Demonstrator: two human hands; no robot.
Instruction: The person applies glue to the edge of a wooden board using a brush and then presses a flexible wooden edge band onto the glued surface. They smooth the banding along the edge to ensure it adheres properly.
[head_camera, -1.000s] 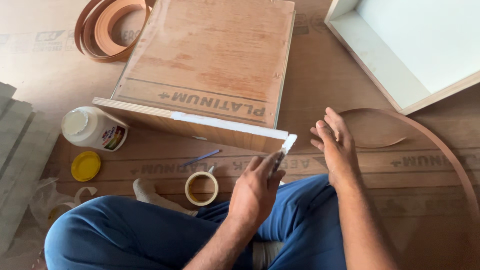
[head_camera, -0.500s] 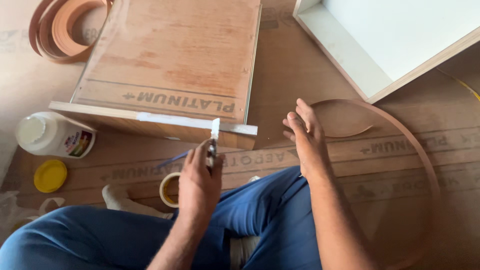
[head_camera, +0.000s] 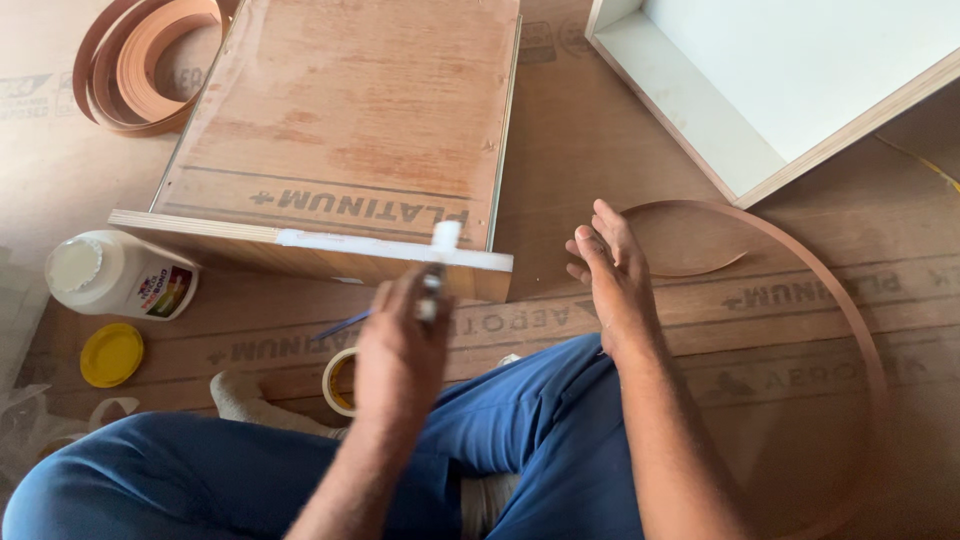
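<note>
My left hand (head_camera: 400, 335) has slid left along the plywood drawer box (head_camera: 350, 150) since a moment ago, its fingers pinched on a small spreader (head_camera: 432, 290) whose white-smeared tip now meets the glue line (head_camera: 390, 247) on the box's near edge. My right hand (head_camera: 612, 275) hovers just beside the box's corner as before, fingers straight, together and holding nothing. A white glue jar (head_camera: 120, 275) lies open on its side, its yellow lid (head_camera: 111, 354) apart on the floor. A tape roll (head_camera: 340, 380) sits by my knee. Coiled brown edge banding (head_camera: 140, 60) rests far left; a second white-lined box (head_camera: 780, 90) stands far right.
</note>
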